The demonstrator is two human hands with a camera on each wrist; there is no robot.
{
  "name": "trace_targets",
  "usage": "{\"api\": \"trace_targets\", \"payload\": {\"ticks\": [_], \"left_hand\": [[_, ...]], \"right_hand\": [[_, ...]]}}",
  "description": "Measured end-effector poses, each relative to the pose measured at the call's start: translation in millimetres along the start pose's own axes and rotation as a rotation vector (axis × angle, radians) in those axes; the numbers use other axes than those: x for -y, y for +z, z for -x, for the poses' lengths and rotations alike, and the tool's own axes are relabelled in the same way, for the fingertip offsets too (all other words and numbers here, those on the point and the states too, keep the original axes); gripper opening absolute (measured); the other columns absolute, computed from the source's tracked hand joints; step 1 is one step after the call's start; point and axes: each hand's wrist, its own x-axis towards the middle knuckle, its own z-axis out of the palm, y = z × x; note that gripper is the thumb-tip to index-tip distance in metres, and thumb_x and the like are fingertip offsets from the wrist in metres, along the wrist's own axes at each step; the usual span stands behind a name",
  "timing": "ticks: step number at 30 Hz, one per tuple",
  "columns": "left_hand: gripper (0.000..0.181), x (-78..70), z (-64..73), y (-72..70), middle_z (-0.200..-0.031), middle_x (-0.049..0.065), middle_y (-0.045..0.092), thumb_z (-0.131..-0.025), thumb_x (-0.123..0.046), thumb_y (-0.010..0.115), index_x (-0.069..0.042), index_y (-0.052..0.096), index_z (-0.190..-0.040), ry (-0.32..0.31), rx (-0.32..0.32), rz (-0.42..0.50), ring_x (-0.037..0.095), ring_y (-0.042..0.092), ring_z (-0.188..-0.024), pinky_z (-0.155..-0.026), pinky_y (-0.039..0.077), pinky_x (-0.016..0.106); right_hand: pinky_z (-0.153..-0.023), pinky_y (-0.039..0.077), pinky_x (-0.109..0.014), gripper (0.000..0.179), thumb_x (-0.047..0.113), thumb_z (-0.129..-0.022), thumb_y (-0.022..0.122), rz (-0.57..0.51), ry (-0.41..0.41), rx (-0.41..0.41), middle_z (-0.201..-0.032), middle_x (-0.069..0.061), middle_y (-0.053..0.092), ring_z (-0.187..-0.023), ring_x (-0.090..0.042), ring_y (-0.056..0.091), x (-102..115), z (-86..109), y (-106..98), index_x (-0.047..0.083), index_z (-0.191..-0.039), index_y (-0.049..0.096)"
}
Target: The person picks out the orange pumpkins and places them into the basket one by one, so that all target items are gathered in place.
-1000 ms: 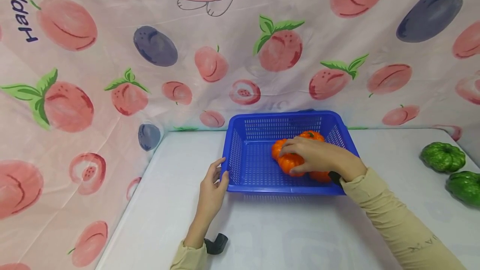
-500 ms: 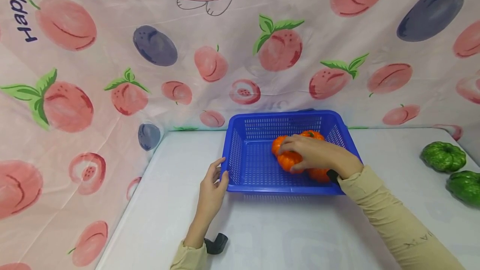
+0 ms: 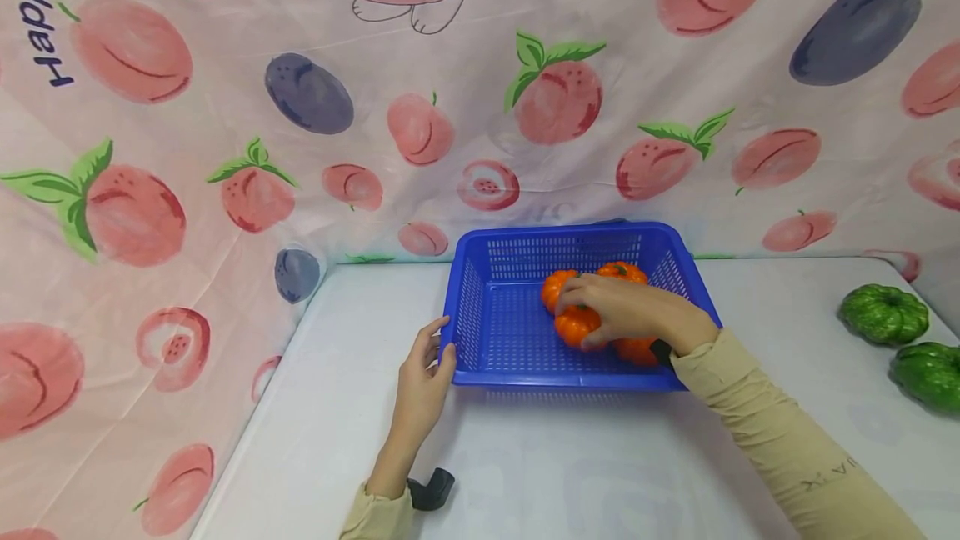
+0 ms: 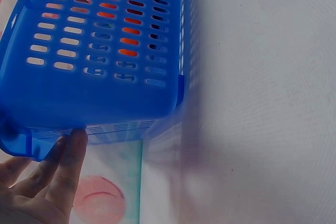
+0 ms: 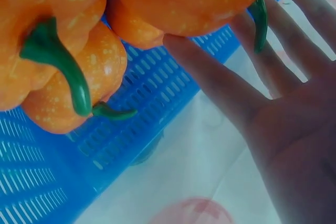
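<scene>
A blue plastic basket [image 3: 517, 380] with slotted walls holds several orange pumpkins with green stems. My right hand [image 3: 622, 307] reaches into its right half and grips the nearer orange pumpkin [image 3: 576, 327], with the thumb on the near side and the fingers over the far side. The right wrist view shows that pumpkin [image 5: 189, 1] against the thumb, beside other pumpkins [image 5: 94, 72]. My left hand [image 3: 422, 386] rests at the basket's left rim. In the left wrist view its fairly straight fingers [image 4: 65, 174] touch the side wall below the rim; the thumb is hidden there.
Two green pumpkins, one farther back [image 3: 885, 314] and one nearer [image 3: 930, 376], lie on the white table [image 3: 540, 465] at the far right. A peach-print cloth [image 3: 480, 107] hangs behind the table and along its left side. The basket stands close to the back cloth.
My right hand and forearm have shifted slightly left, with the gripped pumpkin moving a little. The left hand and basket stay in place.
</scene>
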Motion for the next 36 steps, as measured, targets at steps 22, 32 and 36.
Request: {"api": "trace_targets", "payload": {"ticks": [22, 32, 36], "left_hand": [[0.041, 0.2, -0.4, 1.2, -0.116, 0.016, 0.067, -0.100, -0.011, 0.055, -0.016, 0.052, -0.141, 0.021, -0.001, 0.006, 0.028, 0.067, -0.109, -0.085, 0.058, 0.037], [0.041, -0.8, -0.1, 0.9, -0.118, 0.016, 0.067, -0.101, -0.012, 0.055, -0.016, 0.052, -0.141, 0.009, 0.000, 0.000, 0.028, 0.067, -0.111, -0.088, 0.058, 0.040], [0.041, -1.8, 0.6, 0.5, -0.117, 0.015, 0.067, -0.100, -0.011, 0.055, -0.015, 0.052, -0.141, 0.016, -0.004, -0.005, 0.029, 0.067, -0.111, -0.087, 0.058, 0.040]], "right_hand": [[-0.103, 0.048, -0.046, 0.049, 0.022, -0.080, 0.083, 0.001, -0.064, -0.009, -0.132, -0.011, 0.058, -0.117, -0.027, 0.056, -11, -9.2, 11, 0.008, -0.124, 0.066], [-0.106, 0.045, -0.047, 0.045, 0.017, -0.081, 0.082, 0.016, -0.068, 0.004, -0.129, -0.009, 0.061, -0.123, -0.028, 0.054, -11, -8.3, 10, 0.008, -0.122, 0.067], [-0.106, 0.046, -0.046, 0.045, 0.017, -0.082, 0.081, 0.016, -0.052, 0.010, -0.130, -0.009, 0.061, -0.123, -0.027, 0.054, -10, -7.6, 9, 0.008, -0.124, 0.066]]}}
